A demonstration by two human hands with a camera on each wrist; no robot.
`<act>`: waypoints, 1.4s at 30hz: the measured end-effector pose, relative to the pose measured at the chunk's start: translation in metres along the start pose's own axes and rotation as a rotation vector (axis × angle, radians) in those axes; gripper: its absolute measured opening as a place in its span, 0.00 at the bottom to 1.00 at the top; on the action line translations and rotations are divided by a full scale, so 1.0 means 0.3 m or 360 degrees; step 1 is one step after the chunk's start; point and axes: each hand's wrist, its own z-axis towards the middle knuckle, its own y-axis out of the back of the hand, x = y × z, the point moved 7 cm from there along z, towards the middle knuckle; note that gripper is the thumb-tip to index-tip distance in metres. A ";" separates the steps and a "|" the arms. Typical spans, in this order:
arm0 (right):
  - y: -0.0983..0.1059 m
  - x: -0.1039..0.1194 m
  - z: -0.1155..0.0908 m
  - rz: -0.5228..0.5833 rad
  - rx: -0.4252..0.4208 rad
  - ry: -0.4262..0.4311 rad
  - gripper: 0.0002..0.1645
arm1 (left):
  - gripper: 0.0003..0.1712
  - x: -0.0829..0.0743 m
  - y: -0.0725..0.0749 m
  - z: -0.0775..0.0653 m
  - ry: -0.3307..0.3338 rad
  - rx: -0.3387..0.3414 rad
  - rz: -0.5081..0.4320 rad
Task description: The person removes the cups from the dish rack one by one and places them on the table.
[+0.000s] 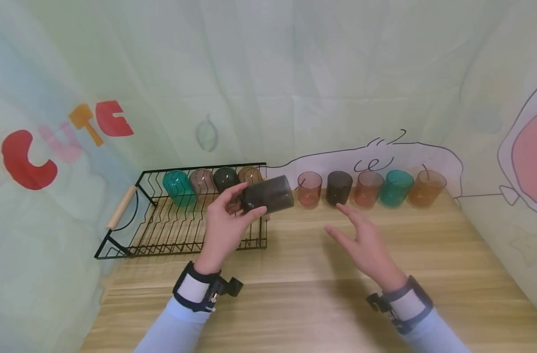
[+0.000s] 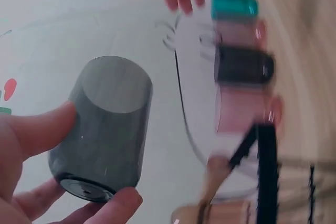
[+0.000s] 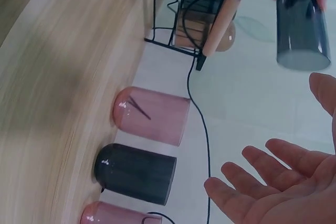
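My left hand (image 1: 226,220) grips a dark grey see-through tumbler (image 1: 270,194) near its base, between thumb and fingers. In the head view it lies tilted on its side in the air, mouth to the right, overlapping the rack's right end. The left wrist view shows the tumbler (image 2: 105,129) with thumb and fingers around its lower part. My right hand (image 1: 367,245) holds nothing; its fingers are spread just in front of another dark tumbler (image 1: 339,188) on the table. In the right wrist view the right hand (image 3: 283,187) is palm-up below the held tumbler (image 3: 302,27).
A black wire rack (image 1: 180,252) with a wooden handle (image 1: 122,208) stands at left, holding upside-down teal (image 1: 179,187), pinkish, dark and amber tumblers. Right of it, along the back wall, stand pink (image 1: 309,189), dark, reddish, teal (image 1: 396,188) and orange (image 1: 427,188) tumblers upright.
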 end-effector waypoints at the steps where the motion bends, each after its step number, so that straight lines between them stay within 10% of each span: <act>1: -0.003 0.001 -0.001 0.0022 0.0011 -0.0014 0.41 | 0.36 -0.001 -0.018 -0.003 0.0061 0.0045 -0.0071; 7: -0.013 0.018 0.002 0.0219 0.0038 -0.0040 0.41 | 0.33 -0.057 -0.112 -0.047 0.0329 0.0227 -0.0426; 16: -0.020 0.087 0.027 0.0599 0.0010 0.0001 0.34 | 0.34 -0.082 -0.215 -0.084 0.0461 0.0286 -0.0691; 28: -0.016 0.124 0.044 0.0826 -0.0026 -0.0012 0.31 | 0.34 -0.105 -0.260 -0.104 0.0411 0.0341 -0.0620; 42: 0.026 0.208 0.024 0.0947 -0.0034 -0.0109 0.33 | 0.39 0.005 -0.331 -0.103 0.0381 0.0413 -0.0500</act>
